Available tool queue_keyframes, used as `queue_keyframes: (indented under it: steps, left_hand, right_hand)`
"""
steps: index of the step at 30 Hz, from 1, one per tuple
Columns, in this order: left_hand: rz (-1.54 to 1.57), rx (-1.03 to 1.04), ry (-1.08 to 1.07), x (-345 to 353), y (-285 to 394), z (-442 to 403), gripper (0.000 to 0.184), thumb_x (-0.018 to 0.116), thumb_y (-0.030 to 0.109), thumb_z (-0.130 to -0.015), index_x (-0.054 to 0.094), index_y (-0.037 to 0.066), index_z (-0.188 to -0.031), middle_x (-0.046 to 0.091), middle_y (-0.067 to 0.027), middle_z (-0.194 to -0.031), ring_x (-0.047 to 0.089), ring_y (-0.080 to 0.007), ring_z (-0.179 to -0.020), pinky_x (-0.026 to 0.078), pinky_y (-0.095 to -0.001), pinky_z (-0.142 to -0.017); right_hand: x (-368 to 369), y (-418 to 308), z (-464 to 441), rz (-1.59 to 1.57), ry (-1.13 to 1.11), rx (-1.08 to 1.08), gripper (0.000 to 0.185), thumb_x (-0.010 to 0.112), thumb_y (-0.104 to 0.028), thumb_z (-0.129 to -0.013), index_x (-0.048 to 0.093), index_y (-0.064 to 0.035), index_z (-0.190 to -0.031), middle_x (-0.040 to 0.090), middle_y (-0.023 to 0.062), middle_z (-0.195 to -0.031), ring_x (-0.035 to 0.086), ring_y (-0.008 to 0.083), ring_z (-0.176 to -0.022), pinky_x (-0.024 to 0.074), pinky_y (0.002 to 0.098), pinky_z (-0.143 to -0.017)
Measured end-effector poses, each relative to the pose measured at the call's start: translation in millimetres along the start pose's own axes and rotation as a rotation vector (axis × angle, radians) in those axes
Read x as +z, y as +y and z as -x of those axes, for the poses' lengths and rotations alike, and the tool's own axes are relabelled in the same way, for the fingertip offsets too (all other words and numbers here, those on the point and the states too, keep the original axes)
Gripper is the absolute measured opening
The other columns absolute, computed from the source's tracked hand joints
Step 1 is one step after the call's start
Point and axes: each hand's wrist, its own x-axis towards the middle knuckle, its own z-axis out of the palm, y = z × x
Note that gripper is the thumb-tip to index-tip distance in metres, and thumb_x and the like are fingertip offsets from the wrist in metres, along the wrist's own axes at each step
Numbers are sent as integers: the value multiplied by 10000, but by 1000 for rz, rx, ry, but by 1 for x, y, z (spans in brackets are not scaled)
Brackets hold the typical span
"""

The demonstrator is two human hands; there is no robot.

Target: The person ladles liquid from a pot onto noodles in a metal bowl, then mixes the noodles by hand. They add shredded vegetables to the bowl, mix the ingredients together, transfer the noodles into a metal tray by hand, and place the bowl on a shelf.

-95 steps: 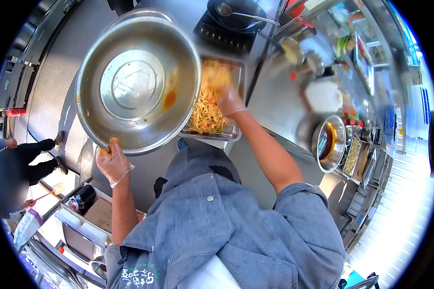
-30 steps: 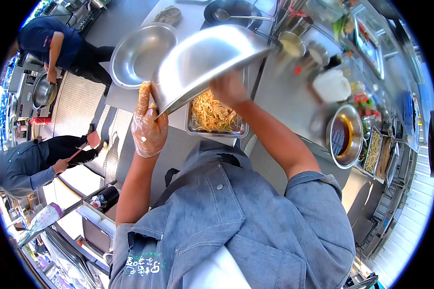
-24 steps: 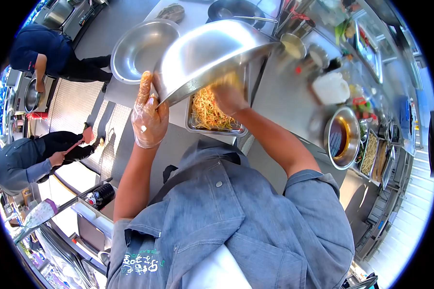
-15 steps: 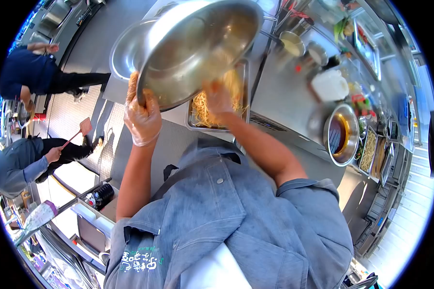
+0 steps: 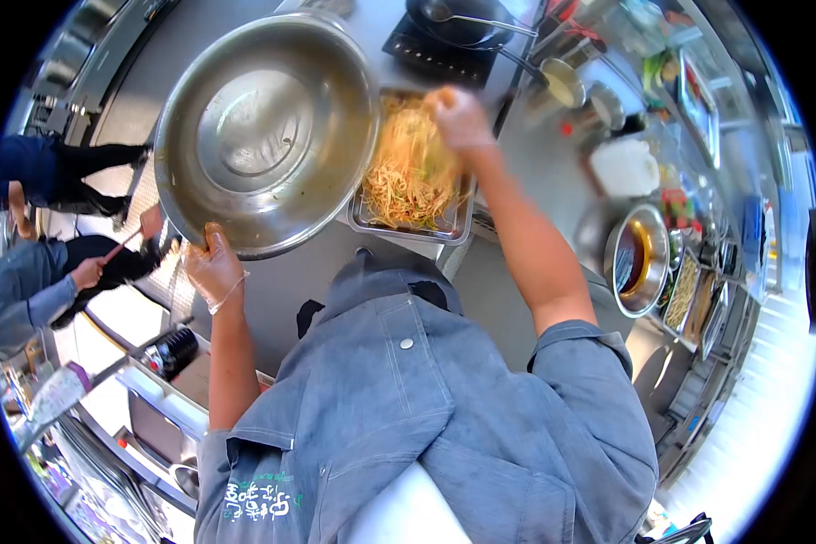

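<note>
In a clear glove, my left hand (image 5: 214,272) is closed on the near rim of a wide steel bowl (image 5: 254,190). The bowl is tilted so its inside faces me, with only oily smears and small bits in it. Beside it on the right, a rectangular metal tray (image 5: 408,231) holds a heap of dressed pale shredded strands (image 5: 410,181) with green bits. Over the tray's far right side is my gloved right hand (image 5: 460,116), blurred, its fingers curled at lifted strands. Sauce stains its fingertips.
A black pan (image 5: 462,25) with a ladle sits on a cooktop at the back. On the right are a white jug (image 5: 626,168) and a steel bowl of dark sauce (image 5: 637,260). Two people are at the left, one holding a pink-headed swatter (image 5: 150,222).
The bowl has moved left and down off the tray, and its inside has turned towards me. My left hand went with it. My right hand has risen to the tray's far right.
</note>
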Motion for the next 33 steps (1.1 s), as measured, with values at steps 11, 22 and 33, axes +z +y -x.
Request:
queue_keyframes:
  steps: [11,22,33]
  left_hand:
    - [120,-479,20,-18,-101,32,262,676,141,-955,634,-60,-792,582,-43,-640,479,-128,-586,403,-339,-550]
    - [185,-603,25,-5,-148,35,209,665,118,-958,687,-79,-892,621,-26,-692,493,-99,-619,415,-300,-567]
    - [199,-534,56,-9,-162,41,238,685,134,-957,665,-63,-825,609,-14,-680,477,-90,-619,405,-296,-564]
  right_hand:
    - [114,40,76,550,-139,123,420,708,-353,-888,681,-45,-1171,708,230,-1072,686,358,-1037,536,460,-917]
    - [91,27,-2,721,-348,154,341,624,-325,-917,730,-73,-1120,708,256,-1072,680,418,-1018,537,470,-925]
    - [103,-1,-22,711,-346,108,278,613,-233,-850,772,-81,-1021,714,229,-1093,685,379,-1049,541,443,-942]
